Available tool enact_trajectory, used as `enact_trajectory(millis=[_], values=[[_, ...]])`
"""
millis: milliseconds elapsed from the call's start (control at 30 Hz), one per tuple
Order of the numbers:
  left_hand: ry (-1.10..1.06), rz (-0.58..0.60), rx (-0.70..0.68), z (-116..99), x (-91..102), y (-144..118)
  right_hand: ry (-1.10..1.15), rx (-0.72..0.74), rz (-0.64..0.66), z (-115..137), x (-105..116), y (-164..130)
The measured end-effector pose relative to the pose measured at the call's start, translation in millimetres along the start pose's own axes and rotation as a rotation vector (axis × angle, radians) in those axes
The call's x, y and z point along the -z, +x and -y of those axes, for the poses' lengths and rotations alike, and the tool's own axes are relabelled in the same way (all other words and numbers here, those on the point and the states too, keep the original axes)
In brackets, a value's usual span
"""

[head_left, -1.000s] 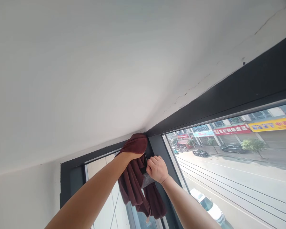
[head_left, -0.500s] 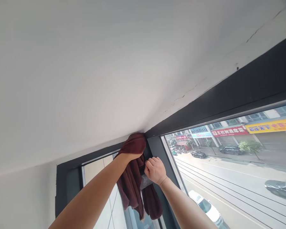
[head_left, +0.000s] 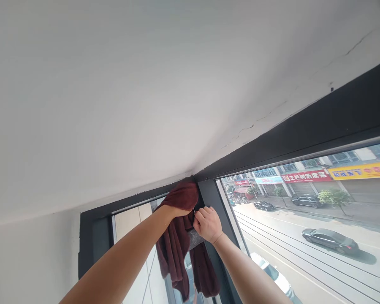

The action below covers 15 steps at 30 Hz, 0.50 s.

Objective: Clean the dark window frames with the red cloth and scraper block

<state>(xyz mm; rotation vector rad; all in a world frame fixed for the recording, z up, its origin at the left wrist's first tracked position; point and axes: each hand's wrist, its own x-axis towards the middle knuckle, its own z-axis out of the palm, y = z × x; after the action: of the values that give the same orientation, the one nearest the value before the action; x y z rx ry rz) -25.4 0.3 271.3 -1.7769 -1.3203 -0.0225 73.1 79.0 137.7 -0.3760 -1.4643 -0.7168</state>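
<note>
A maroon cloth hangs in folds at the upper corner of the dark window frame. My left hand is wrapped in the top of this cloth and presses it against the frame just below the ceiling; the fingers are hidden under the fabric. Close beside it on the right, my right hand is closed with its fingers curled, at the upright post of the frame. What lies inside that fist is hidden. A grey patch of material shows just below it, between the hanging parts of the cloth.
The white ceiling slopes overhead, with a thin crack near the dark top beam. A white wall stands at left. Through the glass on the right are a street, shop signs, a dark car and a white car.
My left hand and the cloth have shifted slightly right and down from the ceiling edge. My right hand stays almost in place. Outside, the dark car has moved left.
</note>
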Motion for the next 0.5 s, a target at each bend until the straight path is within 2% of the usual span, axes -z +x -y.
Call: enact_trajectory(millis=[100,200,367,433,500], values=[[-0.032,-0.007,-0.115,-13.6,1.7,-14.2,0.002,0.016,0.005,0.0,0.7,-0.6],[-0.049,-0.018,-0.181,-13.6,11.5,-14.4,-0.005,0.026,0.018,-0.6,0.2,-1.5],[-0.004,-0.028,0.032,5.3,35.8,10.0,-0.020,0.013,0.032,-1.3,-0.6,-1.4],[-0.015,-0.032,0.037,6.9,35.2,13.9,-0.031,0.020,0.037,-1.3,-0.1,-0.8],[-0.043,-0.032,0.044,3.0,25.8,10.4,-0.039,0.026,0.041,-1.1,0.9,-0.5]])
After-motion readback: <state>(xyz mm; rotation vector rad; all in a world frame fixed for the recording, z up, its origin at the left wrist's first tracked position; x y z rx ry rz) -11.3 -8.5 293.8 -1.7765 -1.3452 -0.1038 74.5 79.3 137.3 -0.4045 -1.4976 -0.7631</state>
